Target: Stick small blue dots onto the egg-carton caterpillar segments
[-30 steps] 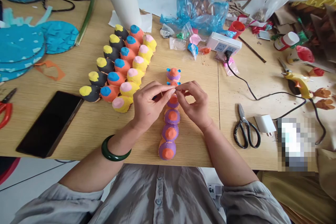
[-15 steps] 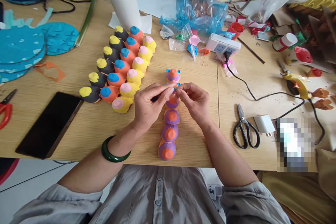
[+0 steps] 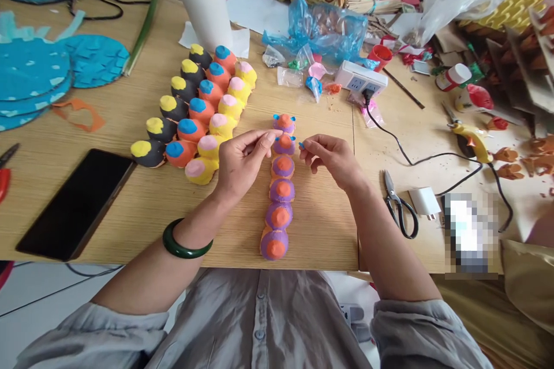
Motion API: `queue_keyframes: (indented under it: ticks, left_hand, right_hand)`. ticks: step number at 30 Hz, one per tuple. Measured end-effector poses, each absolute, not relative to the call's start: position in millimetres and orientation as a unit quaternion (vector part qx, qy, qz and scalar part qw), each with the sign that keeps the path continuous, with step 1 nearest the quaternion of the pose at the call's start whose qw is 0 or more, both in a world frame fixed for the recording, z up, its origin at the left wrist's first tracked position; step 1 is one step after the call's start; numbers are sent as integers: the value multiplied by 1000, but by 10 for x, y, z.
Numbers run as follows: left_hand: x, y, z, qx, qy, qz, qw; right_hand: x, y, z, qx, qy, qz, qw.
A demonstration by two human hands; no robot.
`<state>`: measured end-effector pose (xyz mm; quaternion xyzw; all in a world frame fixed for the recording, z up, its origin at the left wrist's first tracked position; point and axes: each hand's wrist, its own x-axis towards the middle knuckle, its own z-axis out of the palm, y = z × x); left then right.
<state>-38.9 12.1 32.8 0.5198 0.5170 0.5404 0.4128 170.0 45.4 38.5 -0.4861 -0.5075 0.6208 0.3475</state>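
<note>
Right hand (image 3: 331,157) grasps a blue piece (image 3: 302,145) just right of the purple-and-orange row (image 3: 282,189), frame centre. Left hand (image 3: 242,162): from here, I cannot tell its grip. Probable step: piece fitting; next move likely calls for precise placement.

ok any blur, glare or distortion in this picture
Head view: left hand and right hand look fairly sharp, the blue piece too small for detail; head view: bottle leans, perhaps wide-lens stretch; head view: bangle glints, and mosaic masks something at right.
</note>
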Motion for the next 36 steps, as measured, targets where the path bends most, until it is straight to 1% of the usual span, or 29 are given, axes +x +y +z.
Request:
queue_keyframes:
  ticks: [6,11,19,27,36]
  left_hand:
    - [-378,137,296,523,503,540,427]
    - [-367,125,293,538,517,501,438]
    - [-334,75,297,576,524,454,433]
    - [-293,32,356,583,553,410,432]
    - [-299,34,334,595,554,415,408]
  right_hand:
    - [1710,317,247,-488,-489,645,327]
    - [1707,284,208,-471,-505,646,326]
    - [1681,283,223,-431,-566,639,292]
    - [1675,288,203,-430,-569,640,287]
    - [1663,280,192,-440,-549,651,286]
